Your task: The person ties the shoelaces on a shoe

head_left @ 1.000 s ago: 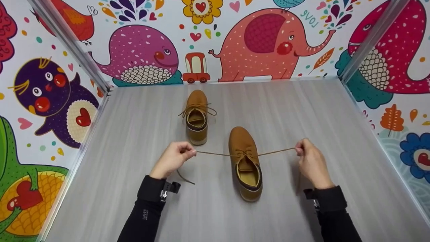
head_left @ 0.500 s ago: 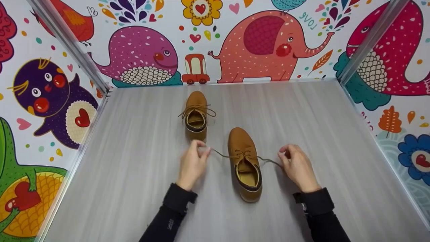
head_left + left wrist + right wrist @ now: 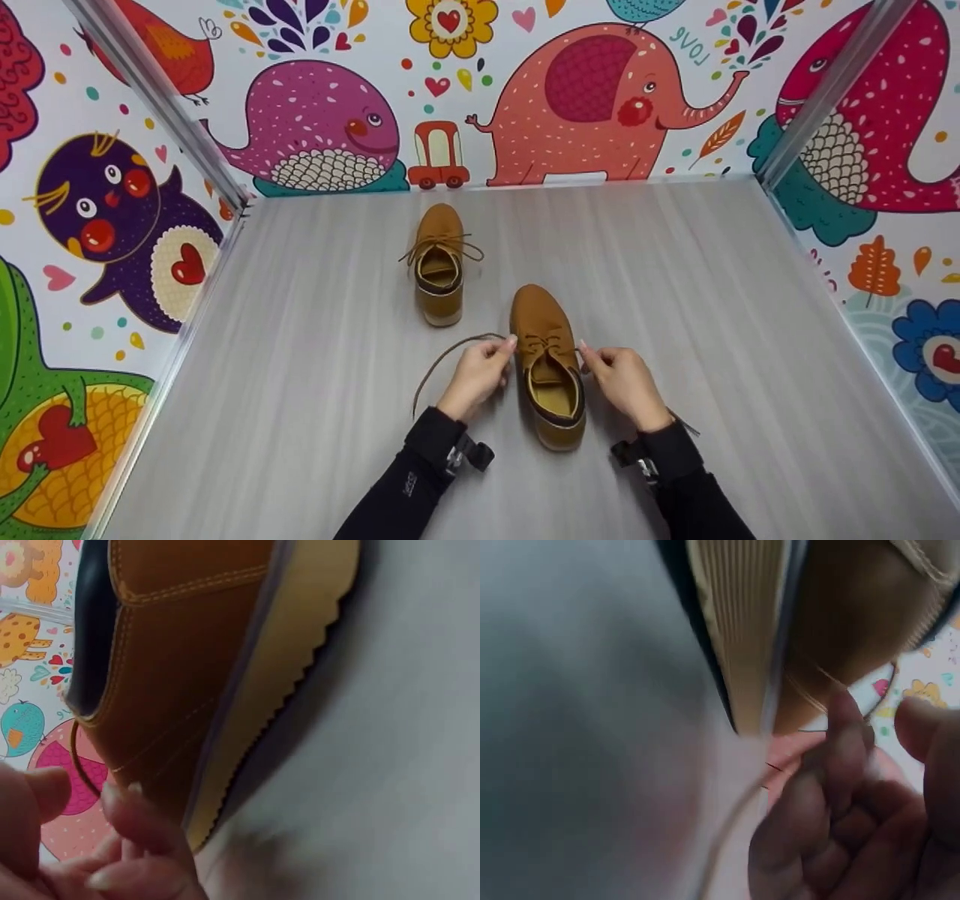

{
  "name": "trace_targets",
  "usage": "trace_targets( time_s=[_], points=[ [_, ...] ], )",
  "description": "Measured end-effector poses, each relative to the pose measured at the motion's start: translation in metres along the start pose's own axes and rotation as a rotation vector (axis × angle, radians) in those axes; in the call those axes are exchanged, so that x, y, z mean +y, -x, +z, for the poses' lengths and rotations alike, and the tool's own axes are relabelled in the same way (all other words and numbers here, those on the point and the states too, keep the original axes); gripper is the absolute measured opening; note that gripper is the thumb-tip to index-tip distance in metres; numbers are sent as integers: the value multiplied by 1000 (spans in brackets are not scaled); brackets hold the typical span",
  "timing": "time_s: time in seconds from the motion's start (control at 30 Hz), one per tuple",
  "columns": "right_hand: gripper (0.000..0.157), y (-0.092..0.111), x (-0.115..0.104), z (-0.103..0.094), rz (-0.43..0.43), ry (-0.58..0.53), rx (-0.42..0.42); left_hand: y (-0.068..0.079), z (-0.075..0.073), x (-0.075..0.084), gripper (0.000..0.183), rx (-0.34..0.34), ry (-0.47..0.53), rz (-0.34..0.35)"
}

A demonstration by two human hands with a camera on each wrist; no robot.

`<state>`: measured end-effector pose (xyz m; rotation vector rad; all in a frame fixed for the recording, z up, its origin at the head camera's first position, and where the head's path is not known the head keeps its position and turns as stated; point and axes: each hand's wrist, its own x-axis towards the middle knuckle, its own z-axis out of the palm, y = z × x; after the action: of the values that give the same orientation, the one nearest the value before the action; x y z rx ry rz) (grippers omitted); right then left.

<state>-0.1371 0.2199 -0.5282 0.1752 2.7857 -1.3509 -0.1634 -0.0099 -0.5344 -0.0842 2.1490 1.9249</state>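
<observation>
A tan lace-up shoe (image 3: 540, 311) stands on the grey floor between my hands, toe pointing away. My left hand (image 3: 472, 375) is at its left side and holds one shoelace (image 3: 431, 367) between curled fingers; the lace arches out behind the hand. In the left wrist view the thumb (image 3: 46, 793) stands a little apart from the fingers. On the other side my right hand (image 3: 626, 382) holds the other lace end (image 3: 688, 425) close to the eyelets. The right wrist view has that lace (image 3: 731, 817) running past the curled fingers, with the thumb (image 3: 922, 727) apart.
A second tan shoe (image 3: 442, 300), its laces tied in a bow, stands farther back to the left. Printed cartoon panels (image 3: 322, 127) with metal corner posts (image 3: 172, 112) wall in the floor at the back and both sides.
Both hands have moved inward along the laces, from holding them taut and wide to close beside the shoe. The laces have slackened. Neither shoe has moved noticeably.
</observation>
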Motion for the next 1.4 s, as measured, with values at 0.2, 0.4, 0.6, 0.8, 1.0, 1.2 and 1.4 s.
trace_targets(
  time_s=[0.2,0.4,0.6,0.8,1.0,1.2,1.4],
  points=[
    [53,-16,-1,6,176,-203,-42,-10,8,12,24,66,216,-30],
    [35,-21,-4,6,216,-339,-93,-10,-8,29,21,100,289,60],
    [33,-21,-5,5,240,-372,-148,-13,-39,50,19,172,340,125],
    [20,-20,-3,4,281,-474,-151,-24,-58,76,19,183,299,203],
    [13,-11,-3,1,292,-711,-34,-45,-53,112,19,157,17,344],
    [7,-4,-4,-8,231,-827,48,-71,-24,140,19,52,-231,327],
    [4,-2,-2,-22,106,-821,166,-86,26,150,17,-135,-267,293]
  ],
)
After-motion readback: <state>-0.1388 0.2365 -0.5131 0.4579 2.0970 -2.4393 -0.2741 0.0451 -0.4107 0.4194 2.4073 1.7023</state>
